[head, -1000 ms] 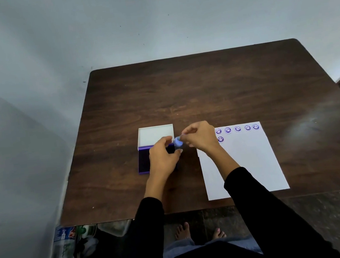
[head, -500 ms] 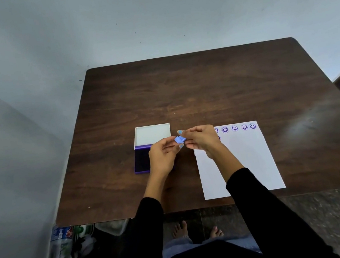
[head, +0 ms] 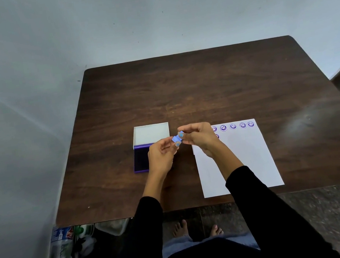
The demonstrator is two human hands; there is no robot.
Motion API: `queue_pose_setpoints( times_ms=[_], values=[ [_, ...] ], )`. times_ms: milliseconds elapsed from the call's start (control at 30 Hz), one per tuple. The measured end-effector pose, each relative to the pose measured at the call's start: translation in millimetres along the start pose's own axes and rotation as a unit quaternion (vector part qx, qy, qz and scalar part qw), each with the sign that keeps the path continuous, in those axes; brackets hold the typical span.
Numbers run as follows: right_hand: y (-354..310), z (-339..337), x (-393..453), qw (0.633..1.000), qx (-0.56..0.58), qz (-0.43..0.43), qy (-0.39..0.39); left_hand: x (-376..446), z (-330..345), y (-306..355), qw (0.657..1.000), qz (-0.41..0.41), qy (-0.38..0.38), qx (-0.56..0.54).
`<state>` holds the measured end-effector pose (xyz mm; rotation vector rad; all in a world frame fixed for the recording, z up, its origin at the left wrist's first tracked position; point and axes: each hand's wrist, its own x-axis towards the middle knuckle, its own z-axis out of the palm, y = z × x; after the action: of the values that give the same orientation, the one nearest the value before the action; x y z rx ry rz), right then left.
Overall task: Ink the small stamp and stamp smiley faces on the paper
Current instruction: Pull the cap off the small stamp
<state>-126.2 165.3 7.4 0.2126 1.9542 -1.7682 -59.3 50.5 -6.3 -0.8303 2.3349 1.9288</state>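
Observation:
The small blue stamp (head: 176, 138) is held above the table between both hands. My left hand (head: 161, 156) pinches its left side and my right hand (head: 198, 138) grips its right side with fingertips. Under my left hand lies the open purple ink pad (head: 141, 160), its white lid (head: 151, 133) folded back. The white paper (head: 247, 157) lies to the right, with a row of purple smiley faces (head: 233, 126) along its top edge and one more partly hidden below, behind my right hand.
The dark wooden table (head: 180, 88) stands in a corner against grey walls. Bags and a plastic bottle (head: 65, 248) sit on the floor at the table's left front corner. My bare feet (head: 197, 229) show below the near edge.
Both hands have lifted slightly off the ink pad with the stamp between them. My left hand now pinches the stamp too, and the stamp has turned in the fingers.

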Motion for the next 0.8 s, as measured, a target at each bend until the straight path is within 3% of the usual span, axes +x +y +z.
queue_pose_setpoints(
  times_ms=[133,367,800],
  values=[
    [1.2,-0.9,0.8,1.0,0.014,0.017,-0.018,-1.0,0.7,-1.3,1.0,-0.004,0.009,0.003],
    [9.8,-1.3,2.1,0.998,-0.031,0.019,0.044,-4.3,3.4,0.3,1.0,0.003,-0.003,0.027],
    [6.1,-13.0,-1.5,0.994,-0.076,-0.071,-0.037,-4.1,3.7,2.5,0.996,-0.049,-0.048,-0.059]
  ],
)
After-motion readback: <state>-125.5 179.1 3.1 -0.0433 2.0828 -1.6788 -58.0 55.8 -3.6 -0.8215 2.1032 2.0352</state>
